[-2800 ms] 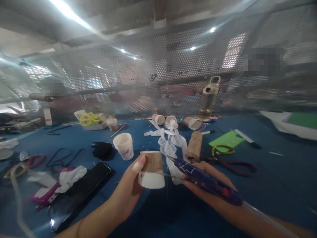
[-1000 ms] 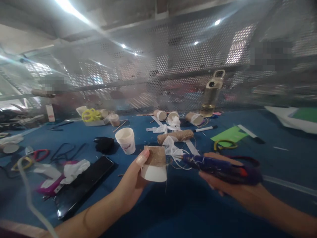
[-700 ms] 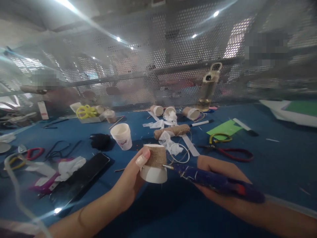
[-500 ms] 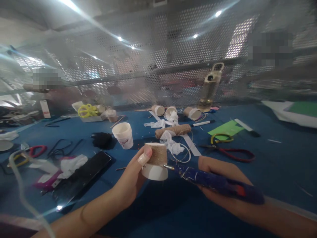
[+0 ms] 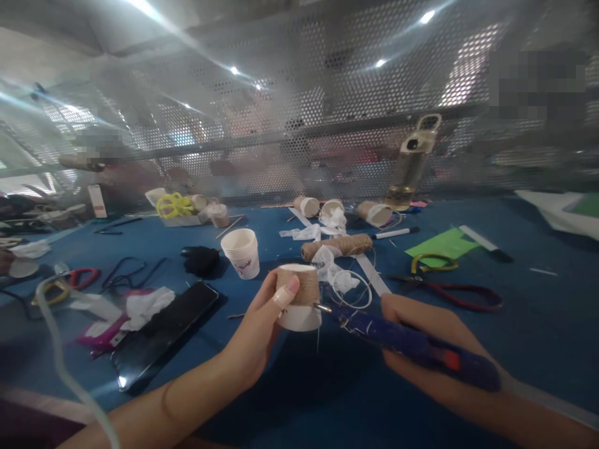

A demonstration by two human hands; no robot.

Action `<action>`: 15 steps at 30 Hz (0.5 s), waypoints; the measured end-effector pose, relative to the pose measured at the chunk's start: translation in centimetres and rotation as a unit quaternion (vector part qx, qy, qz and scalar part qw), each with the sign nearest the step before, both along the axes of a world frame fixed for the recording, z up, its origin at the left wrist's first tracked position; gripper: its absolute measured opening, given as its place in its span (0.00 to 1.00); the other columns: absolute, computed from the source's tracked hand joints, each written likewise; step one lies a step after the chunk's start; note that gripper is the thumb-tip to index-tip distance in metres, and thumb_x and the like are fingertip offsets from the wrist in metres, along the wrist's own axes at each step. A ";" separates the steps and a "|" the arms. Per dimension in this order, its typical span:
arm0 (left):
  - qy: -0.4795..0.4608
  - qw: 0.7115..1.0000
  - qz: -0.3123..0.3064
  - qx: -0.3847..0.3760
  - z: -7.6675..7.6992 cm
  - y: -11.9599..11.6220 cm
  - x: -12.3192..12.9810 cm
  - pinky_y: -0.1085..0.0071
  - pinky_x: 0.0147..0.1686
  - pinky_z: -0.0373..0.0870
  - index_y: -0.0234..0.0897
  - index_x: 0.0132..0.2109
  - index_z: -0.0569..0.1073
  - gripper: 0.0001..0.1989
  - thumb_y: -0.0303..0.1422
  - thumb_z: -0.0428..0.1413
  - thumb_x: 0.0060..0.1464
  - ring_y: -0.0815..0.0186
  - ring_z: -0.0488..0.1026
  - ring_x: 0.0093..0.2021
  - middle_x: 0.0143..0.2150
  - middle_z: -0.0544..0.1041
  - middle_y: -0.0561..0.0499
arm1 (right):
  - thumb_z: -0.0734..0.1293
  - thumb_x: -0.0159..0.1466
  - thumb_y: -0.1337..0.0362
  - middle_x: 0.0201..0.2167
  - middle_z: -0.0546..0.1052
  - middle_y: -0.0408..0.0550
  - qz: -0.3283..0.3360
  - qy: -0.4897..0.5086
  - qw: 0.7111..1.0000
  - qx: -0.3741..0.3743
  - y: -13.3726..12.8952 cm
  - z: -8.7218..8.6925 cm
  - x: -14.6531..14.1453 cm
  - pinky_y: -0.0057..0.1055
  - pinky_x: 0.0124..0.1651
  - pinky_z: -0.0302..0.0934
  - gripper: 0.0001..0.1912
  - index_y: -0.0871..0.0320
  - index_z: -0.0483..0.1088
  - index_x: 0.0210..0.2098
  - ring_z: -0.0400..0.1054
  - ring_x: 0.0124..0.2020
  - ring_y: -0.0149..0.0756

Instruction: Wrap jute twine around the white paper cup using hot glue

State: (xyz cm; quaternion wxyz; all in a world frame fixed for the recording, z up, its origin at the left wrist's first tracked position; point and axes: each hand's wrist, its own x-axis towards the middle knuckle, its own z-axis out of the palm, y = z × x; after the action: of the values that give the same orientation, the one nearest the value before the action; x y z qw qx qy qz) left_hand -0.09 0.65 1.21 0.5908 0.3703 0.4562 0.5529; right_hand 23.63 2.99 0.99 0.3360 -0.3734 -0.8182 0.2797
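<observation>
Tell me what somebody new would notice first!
Probably the dark blue glue gun in the right hand, its metal tip at the twine-wrapped paper cup in the left hand. Next, the bright green paper on the right and the tall bottle behind it.

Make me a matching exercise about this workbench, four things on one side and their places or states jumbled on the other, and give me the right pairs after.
Things:
1. Glue gun
2. Nearest twine-wrapped cup
3. Phone
4. Bottle

Places and states:
A. Black, lying flat
B. Standing at the back, near the mesh
C. In the left hand
D. In the right hand

Right pairs: 1-D, 2-C, 3-A, 4-B
</observation>
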 end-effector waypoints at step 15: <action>-0.001 1.000 -0.008 0.022 -0.1 -0.1 0.4 0.67 0.47 0.70 0.41 0.54 0.74 0.21 0.47 0.61 0.59 0.58 0.76 0.51 0.51 0.80 0.47 | 0.65 0.58 0.69 0.21 0.66 0.38 0.001 -0.015 1.000 -0.009 -0.1 -0.3 0.7 0.30 0.25 0.49 0.12 0.53 0.57 0.24 0.57 0.22 0.29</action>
State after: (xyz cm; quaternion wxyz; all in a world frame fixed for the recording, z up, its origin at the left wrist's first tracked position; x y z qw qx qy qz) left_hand 0.33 0.58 1.16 0.5874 0.3863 0.4405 0.5583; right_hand 24.32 2.87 0.74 0.3205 -0.3798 -0.8209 0.2814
